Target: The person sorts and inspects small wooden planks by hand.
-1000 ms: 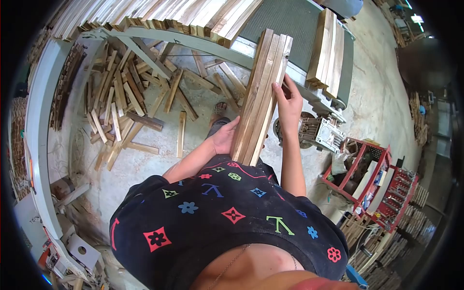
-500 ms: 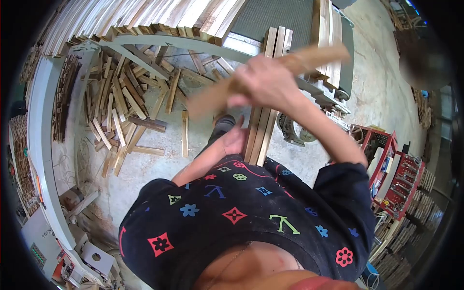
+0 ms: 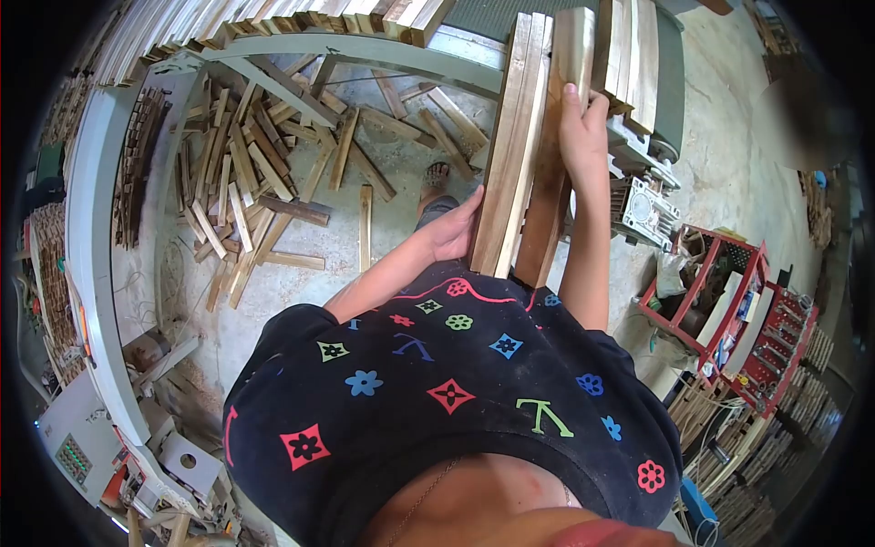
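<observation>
Several long wooden strips (image 3: 512,137) lie side by side in front of my torso, pointing away from me. My left hand (image 3: 453,228) grips their left side near the close end, thumb along the edge and fingers hidden underneath. In my right hand (image 3: 586,137) is a separate brown wooden strip (image 3: 547,196), held from its right side with the thumb on top. This strip runs nearly parallel to the bundle, with a narrow gap at the near end. Its far end appears close to the bundle's edge.
A grey metal frame (image 3: 383,50) carries a long row of wooden strips (image 3: 273,18). More strips (image 3: 629,64) rest on the green conveyor belt (image 3: 670,100). Loose offcuts (image 3: 246,164) are heaped on the floor. To the right stands a red tool rack (image 3: 775,346).
My right hand has turned its strip from crosswise above the bundle to lengthwise along the bundle's right side. My left hand stays on the bundle.
</observation>
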